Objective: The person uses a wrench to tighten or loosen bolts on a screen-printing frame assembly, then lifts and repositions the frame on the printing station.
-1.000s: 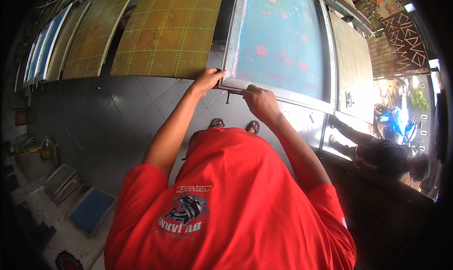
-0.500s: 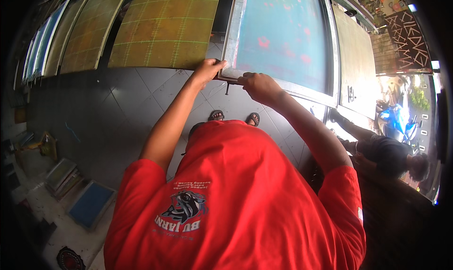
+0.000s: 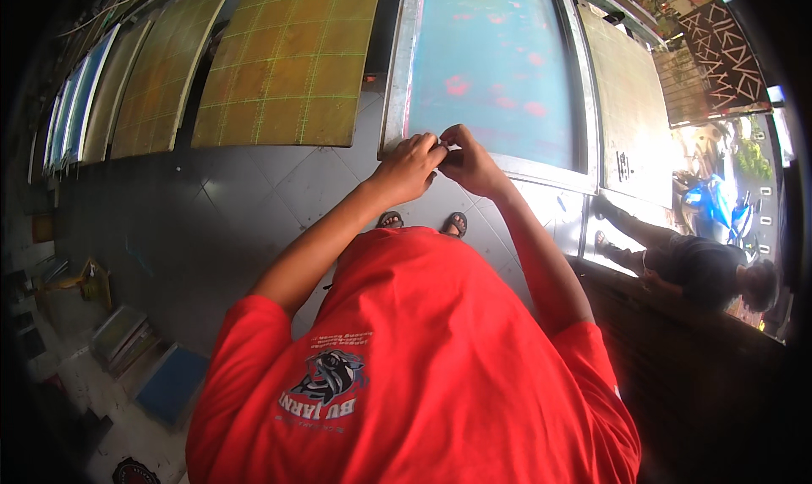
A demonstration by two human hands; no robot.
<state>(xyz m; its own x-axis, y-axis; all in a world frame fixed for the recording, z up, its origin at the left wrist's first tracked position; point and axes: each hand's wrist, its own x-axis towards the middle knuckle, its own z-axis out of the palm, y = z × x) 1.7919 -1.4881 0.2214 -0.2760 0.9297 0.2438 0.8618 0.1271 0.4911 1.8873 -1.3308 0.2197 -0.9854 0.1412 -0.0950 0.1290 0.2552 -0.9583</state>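
Note:
A large screen-printing frame [image 3: 398,69] with grey metal bars lies ahead of me, its light blue mesh [image 3: 491,61] marked with pink flower shapes. At its near edge, towards the left corner, my hands meet. My left hand [image 3: 408,169] has its fingers bent inward, closed. Facing it, my right hand [image 3: 475,167] is also closed, thumb and forefinger pinched by the left fingertips. Whatever lies between the fingers is too small and too covered to name. The hands hide part of the near bar.
Left of the frame stand yellow-brown boards [image 3: 288,61] with green grid lines. A pale board [image 3: 626,95] adjoins on the right. Grey floor tiles [image 3: 279,175] lie below. Another person [image 3: 710,268] sits at the right, near a blue motorbike [image 3: 710,205]. A blue panel [image 3: 173,385] rests lower left.
Both hands have left their grips on the frame's near-left corner and come together just in front of its near bar. The bolt-like piece seen below the corner is now out of sight.

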